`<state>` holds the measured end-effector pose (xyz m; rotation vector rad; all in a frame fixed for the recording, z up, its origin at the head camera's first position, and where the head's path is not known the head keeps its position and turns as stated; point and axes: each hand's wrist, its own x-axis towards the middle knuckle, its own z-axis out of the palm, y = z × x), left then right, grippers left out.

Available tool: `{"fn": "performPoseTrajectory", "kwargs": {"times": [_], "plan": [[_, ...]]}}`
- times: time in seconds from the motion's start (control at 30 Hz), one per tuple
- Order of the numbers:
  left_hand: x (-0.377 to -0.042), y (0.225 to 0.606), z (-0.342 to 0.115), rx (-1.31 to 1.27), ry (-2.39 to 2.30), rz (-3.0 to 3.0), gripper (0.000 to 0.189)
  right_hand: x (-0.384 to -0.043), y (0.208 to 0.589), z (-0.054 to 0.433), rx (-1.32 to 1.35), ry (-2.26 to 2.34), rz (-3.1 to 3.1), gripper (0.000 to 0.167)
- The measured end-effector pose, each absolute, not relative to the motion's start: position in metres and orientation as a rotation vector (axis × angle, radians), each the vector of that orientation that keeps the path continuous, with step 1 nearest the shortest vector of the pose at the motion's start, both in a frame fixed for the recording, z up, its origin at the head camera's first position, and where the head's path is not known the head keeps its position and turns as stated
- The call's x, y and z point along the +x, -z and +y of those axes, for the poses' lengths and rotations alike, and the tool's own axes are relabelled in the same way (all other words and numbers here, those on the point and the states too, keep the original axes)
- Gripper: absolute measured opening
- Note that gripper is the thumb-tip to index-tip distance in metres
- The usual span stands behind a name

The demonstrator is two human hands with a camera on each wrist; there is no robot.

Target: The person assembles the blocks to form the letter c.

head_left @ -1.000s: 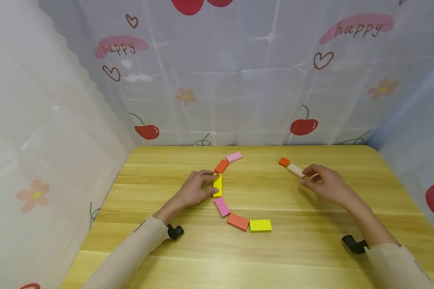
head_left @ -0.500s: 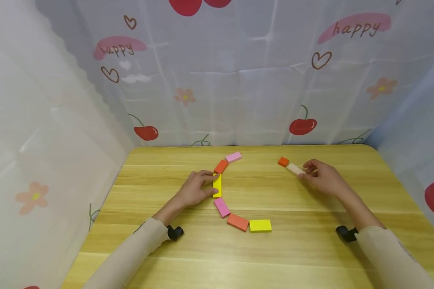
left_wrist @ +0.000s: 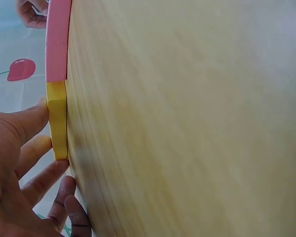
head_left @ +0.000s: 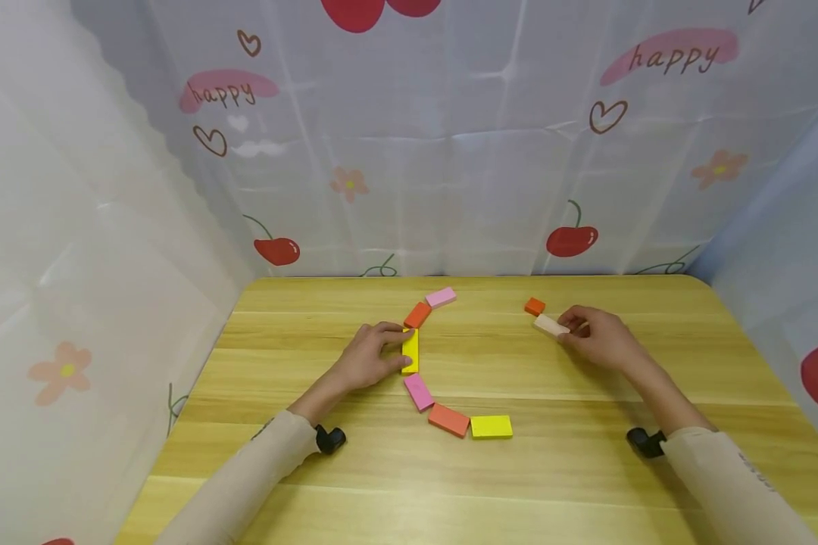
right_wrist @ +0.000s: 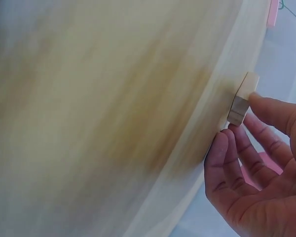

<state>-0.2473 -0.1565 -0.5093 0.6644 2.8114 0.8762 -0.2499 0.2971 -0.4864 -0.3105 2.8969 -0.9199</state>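
Note:
My left hand (head_left: pixel 371 356) pinches a flat yellow block (head_left: pixel 411 352) lengthwise, thumb near one end and a fingertip at the other; the left wrist view shows its yellow side (left_wrist: pixel 58 123). It sits in a curved row between an orange-red block (head_left: pixel 418 315) and a pink block (head_left: pixel 419 393). On the right, the right hand (head_left: pixel 603 338) pinches the near end of a plain wooden block (head_left: pixel 549 326), lying at a slant. An orange block (head_left: pixel 535 306) lies just beyond its far end. In the right wrist view, the thumb presses the plain block (right_wrist: pixel 245 94) against fingers partly behind it.
A light pink block (head_left: pixel 441 297) ends the row at the back. A coral block (head_left: pixel 448 420) and another yellow block (head_left: pixel 491 427) end it in front. The wooden table (head_left: pixel 518 492) meets a printed curtain (head_left: pixel 436 204) behind, with more sheeting at both sides.
The right hand has moved left and closed its fingers on the plain wooden block, which has slid slightly left and nearer. The left hand and the curved row look unmoved.

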Motion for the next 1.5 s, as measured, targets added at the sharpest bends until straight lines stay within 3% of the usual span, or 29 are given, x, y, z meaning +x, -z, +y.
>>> {"fn": "performPoseTrajectory", "kwargs": {"times": [0.67,1.5], "plan": [[-0.246,0.508,-0.156,0.659,-0.895,2.809,0.056,-0.256,0.485,0.267,-0.363,0.91,2.909,0.016],[-0.244,0.506,-0.155,0.65,-0.914,2.79,0.057,-0.274,0.486,0.244,-0.406,0.787,2.978,0.023]]}}
